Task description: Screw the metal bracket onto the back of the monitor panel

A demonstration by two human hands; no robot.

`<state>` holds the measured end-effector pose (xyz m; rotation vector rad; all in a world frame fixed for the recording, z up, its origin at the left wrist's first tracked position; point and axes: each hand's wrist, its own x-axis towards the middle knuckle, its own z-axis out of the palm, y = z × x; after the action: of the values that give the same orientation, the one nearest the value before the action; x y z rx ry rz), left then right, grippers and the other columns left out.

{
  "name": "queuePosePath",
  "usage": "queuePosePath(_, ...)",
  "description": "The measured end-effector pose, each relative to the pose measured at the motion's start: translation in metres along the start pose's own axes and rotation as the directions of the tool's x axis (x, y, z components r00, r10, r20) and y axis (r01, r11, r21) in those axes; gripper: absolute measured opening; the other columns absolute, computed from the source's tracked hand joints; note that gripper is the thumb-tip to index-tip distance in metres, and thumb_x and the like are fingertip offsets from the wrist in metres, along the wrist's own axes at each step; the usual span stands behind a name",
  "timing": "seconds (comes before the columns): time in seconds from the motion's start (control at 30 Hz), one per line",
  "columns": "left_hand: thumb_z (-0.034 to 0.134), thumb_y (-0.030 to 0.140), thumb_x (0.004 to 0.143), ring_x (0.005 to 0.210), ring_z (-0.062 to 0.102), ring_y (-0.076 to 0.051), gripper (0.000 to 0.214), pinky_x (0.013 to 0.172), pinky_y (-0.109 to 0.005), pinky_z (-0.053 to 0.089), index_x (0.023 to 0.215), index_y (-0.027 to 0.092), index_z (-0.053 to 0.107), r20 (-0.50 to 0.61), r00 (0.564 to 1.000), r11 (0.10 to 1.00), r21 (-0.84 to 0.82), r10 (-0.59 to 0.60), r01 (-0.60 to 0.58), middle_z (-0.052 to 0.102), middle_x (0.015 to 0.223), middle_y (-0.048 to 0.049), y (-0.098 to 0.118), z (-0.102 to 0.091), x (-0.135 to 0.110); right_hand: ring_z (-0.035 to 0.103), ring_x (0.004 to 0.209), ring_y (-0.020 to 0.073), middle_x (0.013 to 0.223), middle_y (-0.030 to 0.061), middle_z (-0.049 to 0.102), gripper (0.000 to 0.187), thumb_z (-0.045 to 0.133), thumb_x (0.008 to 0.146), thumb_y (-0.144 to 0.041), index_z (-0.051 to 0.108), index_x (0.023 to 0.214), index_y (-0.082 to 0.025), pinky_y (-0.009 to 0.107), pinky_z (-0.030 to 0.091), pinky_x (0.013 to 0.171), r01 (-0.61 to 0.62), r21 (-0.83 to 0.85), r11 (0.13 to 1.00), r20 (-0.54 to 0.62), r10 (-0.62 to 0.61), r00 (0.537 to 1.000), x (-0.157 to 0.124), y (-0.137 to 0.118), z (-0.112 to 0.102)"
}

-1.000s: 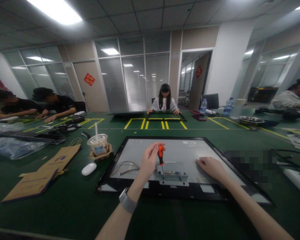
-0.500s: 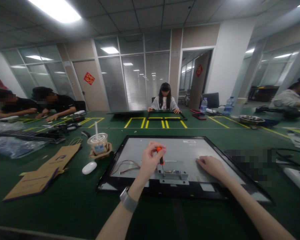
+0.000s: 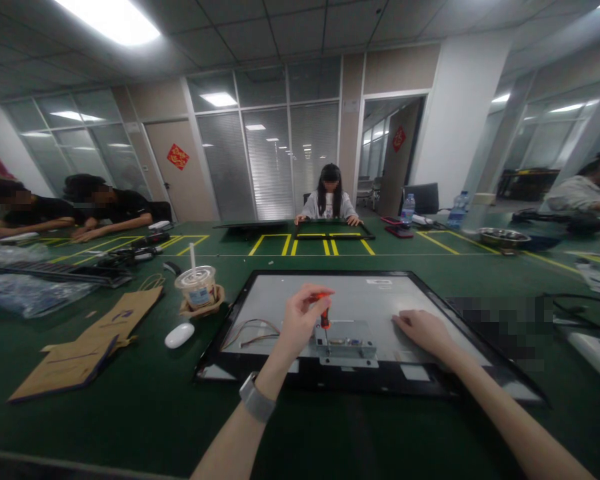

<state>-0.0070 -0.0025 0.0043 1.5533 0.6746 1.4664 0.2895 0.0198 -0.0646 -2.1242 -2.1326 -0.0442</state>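
Note:
My left hand (image 3: 303, 317), a grey watch on its wrist, is closed around the top of an orange and black screwdriver (image 3: 326, 317). The shaft points down to the left part of a metal bracket plate (image 3: 350, 360) with connector ports; the exact spot of the tip is too small to make out. That plate lies on the near middle of a large grey display panel (image 3: 350, 290) with a black frame, flat on the table. My right hand (image 3: 423, 330) rests on the panel's right side, fingers laid on the surface and holding nothing. Thin wires (image 3: 253, 330) lie left of the plate.
Left of the panel are a white mouse (image 3: 179, 336), a lidded drink cup (image 3: 196, 288) in a carton holder, and a paper bag (image 3: 85, 350). A person (image 3: 329, 197) opposite touches a black frame. Cables and a metal bowl (image 3: 504, 237) are at right.
My left fingers have shifted on the screwdriver handle, and its orange top looks turned. My right hand stays in place. At far left a co-worker's hand has drawn back left.

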Motion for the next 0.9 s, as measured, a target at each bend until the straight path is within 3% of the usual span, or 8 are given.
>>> queuePosePath(0.13,0.065,0.026,0.078,0.076,0.055,-0.013,0.012,0.078,-0.027,0.046,0.084,0.019,0.072,-0.038,0.999,0.998,0.062,0.032,-0.03,0.057,0.081,-0.0023,-0.0003,0.0001,0.0004,0.064,0.074,0.0225,0.076,0.0096,0.071,0.042,0.036,0.092,-0.04,0.067,0.072,-0.02,0.028,0.032,0.058,0.0,0.015,1.0,0.007,0.0,1.0,0.0003,0.0007,0.0001)
queuePosePath(0.3,0.048,0.027,0.089,0.101,0.057,-0.019,0.026,0.094,-0.032,0.041,0.093,0.018,0.072,-0.012,0.998,0.997,0.053,0.061,-0.061,0.066,0.103,-0.0077,0.0042,-0.001,-0.0002,0.064,0.073,0.0219,0.075,0.0094,0.071,0.042,0.036,0.092,-0.041,0.066,0.071,-0.02,0.027,0.031,0.056,-0.012,0.009,1.0,0.01,0.012,1.0,0.0,0.0002,-0.0005)
queuePosePath(0.43,0.051,0.031,0.088,0.085,0.06,-0.018,0.026,0.082,-0.031,0.047,0.099,0.017,0.07,0.025,1.0,0.999,0.044,-0.013,0.012,0.068,0.092,-0.0078,0.005,-0.0017,-0.0009,0.064,0.072,0.0217,0.074,0.0093,0.071,0.042,0.036,0.092,-0.039,0.065,0.071,-0.02,0.027,0.03,0.056,-0.014,-0.004,1.0,0.007,0.014,1.0,0.0002,0.0,-0.0002)
queuePosePath(0.6,0.064,0.029,0.079,0.073,0.055,-0.014,0.016,0.069,-0.026,0.046,0.085,0.017,0.072,-0.026,0.999,0.993,0.114,0.031,-0.028,0.055,0.077,-0.0026,0.0032,-0.0011,-0.0011,0.064,0.074,0.0222,0.076,0.0094,0.071,0.043,0.035,0.092,-0.041,0.066,0.072,-0.02,0.027,0.03,0.056,-0.012,-0.015,1.0,0.027,0.013,1.0,0.0007,0.0011,0.0006)
queuePosePath(0.9,0.045,0.026,0.089,0.09,0.059,-0.018,0.028,0.085,-0.029,0.043,0.095,0.017,0.071,-0.035,0.999,0.997,0.078,0.023,-0.02,0.067,0.094,-0.0072,0.0049,-0.0034,0.0009,0.065,0.074,0.0228,0.077,0.0104,0.071,0.043,0.035,0.092,-0.04,0.068,0.073,-0.02,0.028,0.033,0.058,-0.003,-0.011,1.0,0.017,0.003,1.0,0.0004,0.0006,-0.001)
